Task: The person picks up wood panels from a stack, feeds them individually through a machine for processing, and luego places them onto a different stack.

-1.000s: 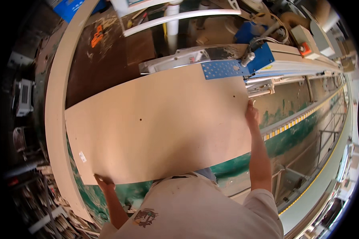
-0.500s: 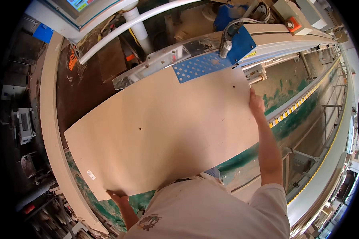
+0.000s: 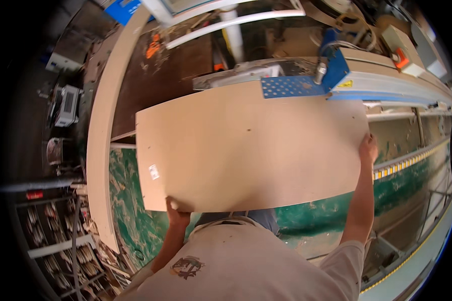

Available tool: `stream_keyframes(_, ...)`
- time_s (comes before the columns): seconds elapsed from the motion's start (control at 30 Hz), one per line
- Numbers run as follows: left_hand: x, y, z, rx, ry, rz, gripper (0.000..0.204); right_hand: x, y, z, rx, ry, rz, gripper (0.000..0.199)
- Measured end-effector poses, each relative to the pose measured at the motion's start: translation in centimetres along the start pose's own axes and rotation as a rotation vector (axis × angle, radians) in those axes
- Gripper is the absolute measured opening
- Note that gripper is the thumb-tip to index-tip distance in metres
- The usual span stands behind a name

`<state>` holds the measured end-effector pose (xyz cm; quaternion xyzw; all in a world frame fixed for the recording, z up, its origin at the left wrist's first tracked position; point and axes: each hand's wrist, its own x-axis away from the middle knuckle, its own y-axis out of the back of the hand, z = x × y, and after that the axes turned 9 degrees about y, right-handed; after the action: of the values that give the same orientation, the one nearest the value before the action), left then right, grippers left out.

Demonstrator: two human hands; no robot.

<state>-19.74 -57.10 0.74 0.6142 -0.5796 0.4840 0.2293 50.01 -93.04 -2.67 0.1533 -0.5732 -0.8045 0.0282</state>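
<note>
A large pale wooden panel (image 3: 256, 155) lies level in front of my body, with a few small dark holes in its face. A small white label (image 3: 153, 171) is stuck near its left end. My left hand (image 3: 178, 211) grips the near left corner, thumb on top and fingers hidden beneath. At the right end, my right hand (image 3: 368, 148) is closed round the edge. The panel's far edge runs under a blue perforated plate (image 3: 292, 87) on the machine.
Behind the panel stands a machine with a long rail (image 3: 397, 83) and an orange-red button (image 3: 401, 58). A white bar (image 3: 236, 22) crosses at the top. To the left are a beige frame beam (image 3: 101, 125) and a rack of wood pieces (image 3: 55, 251). Green floor (image 3: 316, 220) shows below.
The view has turned and shifted, so the panel now appears more level and farther right. Both hands keep their hold on it, and its far edge stays at the blue plate.
</note>
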Motion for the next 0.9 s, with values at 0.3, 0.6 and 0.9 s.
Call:
stream_keyframes(0.3,-2.8,6.2,-6.4,-0.012,0.018,0.088,0.064,22.3,2.0,1.7,-0.312,-0.544,-0.437,0.061)
stream_keyframes(0.6,-5.3,-4.1,-13.5,-0.953,-0.056,0.378,0.052,36.0,1.2,27.8,-1.042,-0.509,-0.433,0.067)
stream_keyframes(0.9,-9.9,-14.4,-11.8,-1.3,-0.147,0.584,0.046,47.1,-1.7,40.0,-1.173,-0.529,-0.464,0.072)
